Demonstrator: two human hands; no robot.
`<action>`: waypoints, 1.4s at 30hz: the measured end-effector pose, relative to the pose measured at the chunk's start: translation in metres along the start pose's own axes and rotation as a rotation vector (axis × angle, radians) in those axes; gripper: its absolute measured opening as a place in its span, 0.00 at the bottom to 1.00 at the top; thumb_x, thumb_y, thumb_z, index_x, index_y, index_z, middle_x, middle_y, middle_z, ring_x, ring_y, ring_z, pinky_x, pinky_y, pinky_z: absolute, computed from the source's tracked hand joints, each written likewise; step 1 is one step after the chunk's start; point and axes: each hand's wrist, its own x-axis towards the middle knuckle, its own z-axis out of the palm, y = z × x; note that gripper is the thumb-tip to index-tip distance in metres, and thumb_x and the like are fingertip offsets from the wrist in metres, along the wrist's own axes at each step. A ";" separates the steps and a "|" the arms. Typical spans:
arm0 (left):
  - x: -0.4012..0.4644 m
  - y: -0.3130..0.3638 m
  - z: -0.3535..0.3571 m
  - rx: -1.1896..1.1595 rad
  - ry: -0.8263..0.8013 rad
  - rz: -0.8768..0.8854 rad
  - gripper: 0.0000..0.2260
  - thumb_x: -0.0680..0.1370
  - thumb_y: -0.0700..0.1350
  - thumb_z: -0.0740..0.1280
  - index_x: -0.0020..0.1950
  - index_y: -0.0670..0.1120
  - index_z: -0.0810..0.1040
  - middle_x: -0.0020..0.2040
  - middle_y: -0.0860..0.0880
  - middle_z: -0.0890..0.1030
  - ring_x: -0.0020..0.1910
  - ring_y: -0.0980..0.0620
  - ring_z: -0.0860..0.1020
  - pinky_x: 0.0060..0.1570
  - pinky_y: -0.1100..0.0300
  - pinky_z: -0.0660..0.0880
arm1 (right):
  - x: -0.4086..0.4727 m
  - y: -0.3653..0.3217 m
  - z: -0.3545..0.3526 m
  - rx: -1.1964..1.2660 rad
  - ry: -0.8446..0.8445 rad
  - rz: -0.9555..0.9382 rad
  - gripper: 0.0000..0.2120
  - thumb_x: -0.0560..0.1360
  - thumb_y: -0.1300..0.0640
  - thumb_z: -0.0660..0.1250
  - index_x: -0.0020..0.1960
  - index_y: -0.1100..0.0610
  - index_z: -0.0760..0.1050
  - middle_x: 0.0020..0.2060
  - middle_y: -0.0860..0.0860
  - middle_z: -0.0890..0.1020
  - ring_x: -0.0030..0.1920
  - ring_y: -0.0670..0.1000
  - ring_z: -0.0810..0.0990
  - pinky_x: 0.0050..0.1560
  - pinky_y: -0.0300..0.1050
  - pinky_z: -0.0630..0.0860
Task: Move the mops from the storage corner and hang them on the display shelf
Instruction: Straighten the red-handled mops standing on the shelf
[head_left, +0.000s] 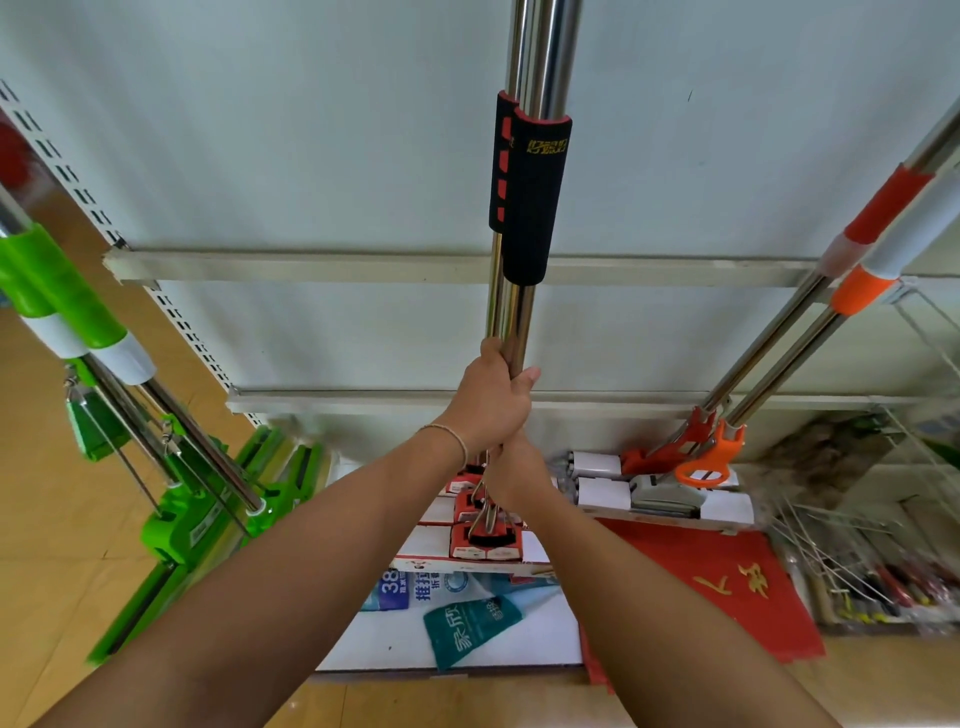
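Your one head-worn wide-angle view, looking forward and steeply down, facing the white back panel of the display shelf close ahead, your forearms reaching in from the near edge, floor at far left.

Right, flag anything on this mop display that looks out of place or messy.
The red banner lies crumpled on the floor under the orange mops, with loose wire hooks heaped beside it. The mops themselves hang straight; both hands grip the black-grip mop handles.
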 end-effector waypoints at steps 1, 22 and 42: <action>0.001 0.000 -0.001 0.012 -0.004 -0.003 0.21 0.82 0.48 0.62 0.69 0.38 0.64 0.58 0.42 0.77 0.58 0.43 0.76 0.59 0.53 0.74 | 0.000 -0.002 -0.002 0.035 -0.001 0.009 0.10 0.82 0.60 0.58 0.62 0.60 0.68 0.39 0.49 0.73 0.34 0.45 0.71 0.31 0.38 0.65; 0.006 -0.015 -0.009 -0.031 0.044 0.066 0.33 0.67 0.57 0.72 0.69 0.54 0.64 0.59 0.49 0.75 0.56 0.51 0.77 0.58 0.52 0.78 | -0.021 -0.014 -0.008 0.323 -0.031 -0.027 0.38 0.76 0.59 0.66 0.79 0.45 0.51 0.63 0.50 0.78 0.59 0.55 0.80 0.58 0.49 0.80; 0.025 -0.014 0.004 -0.320 0.172 -0.024 0.27 0.78 0.43 0.69 0.74 0.51 0.64 0.56 0.52 0.77 0.53 0.60 0.76 0.53 0.68 0.71 | 0.022 -0.055 -0.039 1.519 -0.356 0.035 0.16 0.85 0.49 0.53 0.61 0.54 0.76 0.48 0.51 0.85 0.53 0.49 0.81 0.51 0.44 0.79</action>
